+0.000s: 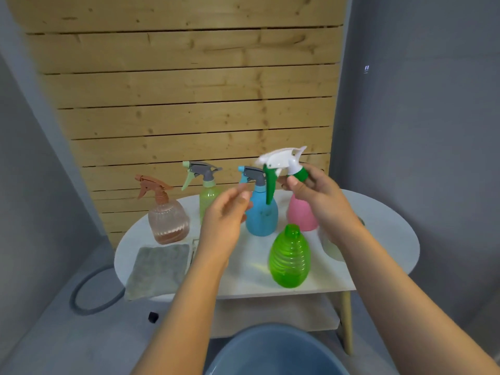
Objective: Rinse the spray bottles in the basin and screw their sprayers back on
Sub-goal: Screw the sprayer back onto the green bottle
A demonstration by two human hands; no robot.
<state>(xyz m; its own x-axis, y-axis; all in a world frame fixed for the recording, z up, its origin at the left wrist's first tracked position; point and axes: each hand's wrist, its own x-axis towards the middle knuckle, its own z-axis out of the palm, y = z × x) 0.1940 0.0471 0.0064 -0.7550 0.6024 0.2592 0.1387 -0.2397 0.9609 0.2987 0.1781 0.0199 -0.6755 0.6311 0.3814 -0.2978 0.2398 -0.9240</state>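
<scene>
Head view: right hand [316,196] pinches the white sprayer [281,161] by its green collar, held above the table [378,212]. Left hand [227,215] hangs loose-fingered, holding nothing. Green bottle [289,258] stands uncapped at 6 o'clock from the sprayer. Basin [270,350] sits below the table, at 6 o'clock of the bottle.

The scene is evenly and softly lit, with only faint shadows cast on the desk [384,212]. Wide-angle distortion is seen at the edges, where the wooden slats [189,85] are bowed. Motion blur is shown on the white sprayer [281,158].
</scene>
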